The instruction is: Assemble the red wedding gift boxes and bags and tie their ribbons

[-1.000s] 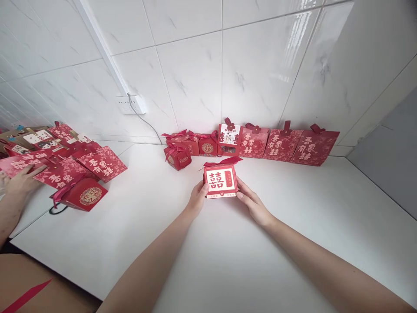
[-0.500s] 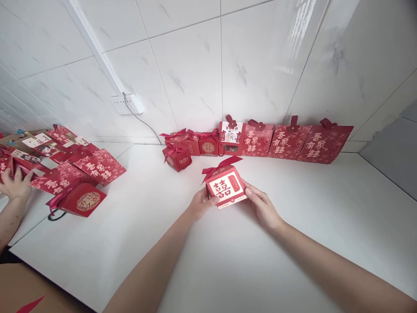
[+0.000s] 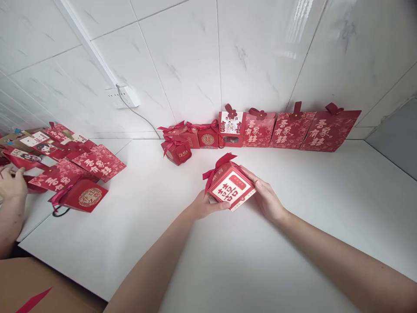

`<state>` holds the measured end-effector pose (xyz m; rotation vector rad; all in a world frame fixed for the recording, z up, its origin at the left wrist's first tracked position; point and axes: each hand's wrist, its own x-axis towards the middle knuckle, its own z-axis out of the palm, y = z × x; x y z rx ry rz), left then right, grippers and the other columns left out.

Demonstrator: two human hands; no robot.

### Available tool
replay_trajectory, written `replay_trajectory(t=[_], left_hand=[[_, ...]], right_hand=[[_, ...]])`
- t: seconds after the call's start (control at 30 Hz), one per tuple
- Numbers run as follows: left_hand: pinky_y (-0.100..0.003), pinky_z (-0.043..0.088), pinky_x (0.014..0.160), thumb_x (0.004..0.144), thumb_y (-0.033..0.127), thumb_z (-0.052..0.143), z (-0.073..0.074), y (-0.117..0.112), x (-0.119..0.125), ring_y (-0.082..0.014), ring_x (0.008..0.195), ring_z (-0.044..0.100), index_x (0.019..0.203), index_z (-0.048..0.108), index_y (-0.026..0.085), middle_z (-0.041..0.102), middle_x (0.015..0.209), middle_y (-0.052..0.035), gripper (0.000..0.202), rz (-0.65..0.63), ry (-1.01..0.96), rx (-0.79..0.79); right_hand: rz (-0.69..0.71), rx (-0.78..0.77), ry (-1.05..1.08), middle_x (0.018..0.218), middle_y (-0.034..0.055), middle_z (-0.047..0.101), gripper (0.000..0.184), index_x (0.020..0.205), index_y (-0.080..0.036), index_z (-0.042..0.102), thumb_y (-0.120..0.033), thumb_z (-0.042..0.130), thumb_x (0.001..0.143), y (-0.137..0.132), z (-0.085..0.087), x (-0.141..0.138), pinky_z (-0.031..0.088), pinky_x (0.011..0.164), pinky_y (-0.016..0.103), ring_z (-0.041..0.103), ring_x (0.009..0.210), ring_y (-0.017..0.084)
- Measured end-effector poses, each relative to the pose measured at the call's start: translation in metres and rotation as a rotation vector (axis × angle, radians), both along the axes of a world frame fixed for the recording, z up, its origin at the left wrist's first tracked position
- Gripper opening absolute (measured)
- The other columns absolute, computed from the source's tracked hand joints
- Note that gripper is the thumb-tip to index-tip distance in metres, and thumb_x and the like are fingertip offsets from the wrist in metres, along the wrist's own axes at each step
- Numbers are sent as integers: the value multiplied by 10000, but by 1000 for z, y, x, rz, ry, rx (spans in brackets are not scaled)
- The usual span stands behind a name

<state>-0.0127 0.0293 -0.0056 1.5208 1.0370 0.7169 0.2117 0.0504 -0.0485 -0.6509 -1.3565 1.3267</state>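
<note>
A red and white gift box (image 3: 232,189) with a dark red ribbon bow on top is held tilted above the white table (image 3: 208,261). My left hand (image 3: 208,205) grips its lower left side, the thumb across the front face. On the right side, my right hand (image 3: 265,198) is closed against the box, with some fingers hidden behind it. Just beyond stands a small red box with a bow (image 3: 177,150), apart from both hands.
Along the tiled wall stand red gift bags (image 3: 293,130) and boxes. At left lies a pile of red bags (image 3: 100,163) with a bow-tied box (image 3: 86,194), where another person's hand (image 3: 13,182) reaches in. A socket (image 3: 122,96) with a cable is on the wall.
Both my hands have turned the gift box, so its front face slants further and it sits slightly to the right. At left the other person's hand has shifted at the pile.
</note>
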Motion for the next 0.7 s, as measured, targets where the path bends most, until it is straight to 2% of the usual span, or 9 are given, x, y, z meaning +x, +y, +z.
replay_trajectory(t=[0.13,0.23,0.37,0.47,0.6,0.7], left_hand=[[-428,483,1005,738,432,783,-1,1,-1,-284,1185,582,1237,581,216,647,1254,-90,580,-19,1,-23],[-431,491,991,743,429,779,-1,3,-1,-289,1165,592,1195,610,211,652,1249,-94,529,8,-21,-15],[-444,510,959,771,461,744,-3,6,5,-313,1142,605,1131,653,188,675,1187,-112,461,23,-180,-53],[-441,512,971,787,450,735,-9,8,8,-310,1169,593,1166,647,196,660,1220,-110,465,155,-299,-22],[-458,473,1045,804,430,725,-20,11,9,-288,1222,564,1257,583,233,596,1334,-90,514,401,-432,18],[-469,493,1009,808,458,707,-23,12,9,-280,1168,593,1239,585,222,594,1330,-99,506,465,-482,8]], right_hand=[[3,-1,1,1558,-43,368,392,1347,-353,582,-477,485,988,-2,2,-1,146,1237,499,234,1481,265],[51,-110,136,1555,-34,374,459,1371,-352,554,-560,403,991,-6,7,-5,166,1231,507,254,1474,265],[62,-382,383,1547,-19,386,622,1509,-399,316,-688,277,959,-7,16,-7,215,1215,524,319,1450,245],[70,-498,432,1554,7,371,704,1547,-403,185,-712,324,929,-2,17,-5,289,1190,511,376,1419,247],[126,-458,346,1563,1,356,649,1547,-421,158,-611,370,963,1,10,-3,338,1152,526,422,1384,259],[233,-323,212,1547,12,388,630,1549,-424,139,-515,414,989,-2,5,-3,318,1143,541,450,1357,271]])
